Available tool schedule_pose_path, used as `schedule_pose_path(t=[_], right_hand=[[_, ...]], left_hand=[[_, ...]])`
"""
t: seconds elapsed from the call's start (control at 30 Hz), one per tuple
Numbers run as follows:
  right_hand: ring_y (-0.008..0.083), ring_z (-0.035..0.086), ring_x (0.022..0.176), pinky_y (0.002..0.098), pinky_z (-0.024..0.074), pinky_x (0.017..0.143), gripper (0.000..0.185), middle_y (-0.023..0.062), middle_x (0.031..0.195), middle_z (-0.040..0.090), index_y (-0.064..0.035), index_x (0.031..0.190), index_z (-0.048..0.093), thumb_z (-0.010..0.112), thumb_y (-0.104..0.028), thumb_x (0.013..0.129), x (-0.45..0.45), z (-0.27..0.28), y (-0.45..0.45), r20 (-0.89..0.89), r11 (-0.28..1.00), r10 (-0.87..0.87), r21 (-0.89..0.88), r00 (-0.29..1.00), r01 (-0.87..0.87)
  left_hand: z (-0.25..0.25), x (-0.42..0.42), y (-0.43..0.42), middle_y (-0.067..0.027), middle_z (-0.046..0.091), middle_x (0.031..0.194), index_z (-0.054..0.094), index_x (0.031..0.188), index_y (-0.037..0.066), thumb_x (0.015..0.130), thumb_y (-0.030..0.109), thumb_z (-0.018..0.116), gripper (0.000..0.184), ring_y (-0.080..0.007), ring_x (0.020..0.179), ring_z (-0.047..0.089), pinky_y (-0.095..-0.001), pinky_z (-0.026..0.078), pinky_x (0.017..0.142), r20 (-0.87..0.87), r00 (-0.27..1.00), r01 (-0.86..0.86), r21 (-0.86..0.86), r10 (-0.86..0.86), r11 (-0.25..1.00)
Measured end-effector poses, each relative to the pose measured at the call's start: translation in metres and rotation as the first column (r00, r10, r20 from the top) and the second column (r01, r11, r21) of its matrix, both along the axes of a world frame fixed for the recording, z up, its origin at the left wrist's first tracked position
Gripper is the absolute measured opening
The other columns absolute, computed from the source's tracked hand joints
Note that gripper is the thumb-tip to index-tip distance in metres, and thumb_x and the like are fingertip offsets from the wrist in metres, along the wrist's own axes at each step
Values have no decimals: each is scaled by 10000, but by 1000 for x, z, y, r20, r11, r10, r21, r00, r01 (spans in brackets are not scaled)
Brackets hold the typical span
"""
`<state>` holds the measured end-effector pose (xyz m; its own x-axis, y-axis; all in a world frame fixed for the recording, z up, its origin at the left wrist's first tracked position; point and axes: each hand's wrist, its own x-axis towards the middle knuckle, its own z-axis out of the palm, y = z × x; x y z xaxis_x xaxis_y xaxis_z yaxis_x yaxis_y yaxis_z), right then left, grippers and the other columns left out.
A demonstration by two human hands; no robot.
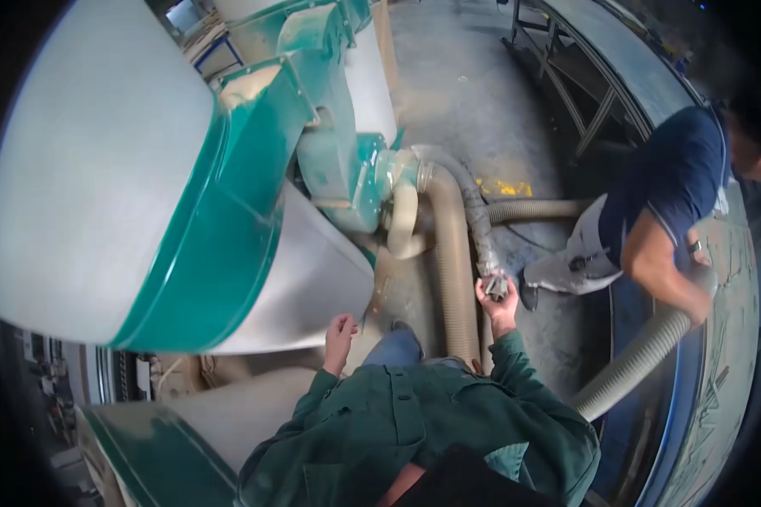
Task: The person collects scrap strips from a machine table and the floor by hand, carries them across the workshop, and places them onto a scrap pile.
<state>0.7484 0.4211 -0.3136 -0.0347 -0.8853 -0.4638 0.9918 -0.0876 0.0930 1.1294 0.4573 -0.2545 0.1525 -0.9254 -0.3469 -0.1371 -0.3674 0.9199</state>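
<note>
My right hand (500,314) is closed around a grey end fitting (496,288) at the lower end of a thin grey hose (475,211). That hose curves down from the green blower housing (359,182). My left hand (339,342) is held up in front of my body beside a pale collection bag, its fingers curled in with nothing visible in them. Between my hands, a thick ribbed beige hose (451,270) runs from the blower's inlet down past my side.
Large white bags (101,160) with green bands fill the left. At right, a co-worker in a dark shirt (672,182) bends over a long table (719,372), gripping a wide ribbed hose (638,363). Another hose (537,209) crosses the floor. A metal-framed table (621,51) stands behind.
</note>
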Motion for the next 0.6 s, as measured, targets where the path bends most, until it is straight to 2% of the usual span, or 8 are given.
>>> schedule_pose_path(t=[0.07,0.13,0.23,0.33,0.4,0.47,0.5,0.6], right_hand=[[279,552,927,499,433,848,225,102,943,603,-104,936,593,502,-295,861,-9,-3,-30,-9,989,-122,83,993,122],[299,548,929,516,438,833,251,100,965,592,-115,959,590,489,-324,862,-23,-13,-61,-25,984,-176,24,984,176],[280,557,866,496,431,817,221,64,915,602,-137,936,596,503,-315,844,-48,-29,-103,-7,945,-296,146,955,294],[277,561,849,499,420,818,214,58,855,603,-152,870,592,482,-334,853,-87,-48,-151,-131,870,-368,300,920,391],[280,561,837,496,419,820,207,60,857,604,-168,867,594,480,-341,855,-119,-66,-186,-126,865,-423,238,897,441],[283,561,812,485,431,805,177,55,835,602,-167,830,588,506,-323,832,-148,-59,-231,-160,807,-439,364,884,466],[282,560,802,483,439,791,168,51,832,600,-164,822,587,516,-317,822,-167,-52,-267,-138,772,-444,444,886,456],[264,555,816,478,456,739,156,37,860,593,-167,852,593,534,-309,820,-212,-43,-357,-265,777,-502,280,823,564]], left_hand=[[-2,3,-46,-42,597,917,535,1061,63,908,322,516,302,-108,788,564,-230,418,666,-33,999,22,30,-21,999],[-6,-4,-100,-47,598,918,534,1062,56,904,312,523,301,-110,790,564,-229,418,665,-60,997,44,9,-43,999],[10,-16,-157,-47,599,922,536,1077,49,902,275,529,286,-111,792,563,-230,420,665,-86,989,126,56,-121,990],[4,-27,-213,-47,598,923,538,1086,48,906,258,523,277,-111,796,564,-232,421,665,-87,975,208,42,-204,977],[-3,-30,-243,-45,597,919,542,1079,44,907,251,521,269,-110,798,563,-229,421,665,-68,979,194,66,-190,979],[-12,-33,-269,-47,598,889,550,1067,35,904,246,529,268,-108,779,563,-219,420,641,-73,987,151,92,-144,984],[-21,-34,-277,-50,597,895,544,1064,35,906,237,529,256,-109,777,563,-225,431,645,-99,990,118,160,-103,980],[-48,-28,-308,-65,608,883,532,1070,21,901,251,540,285,-127,731,577,-240,451,615,-35,999,17,411,-3,912]])
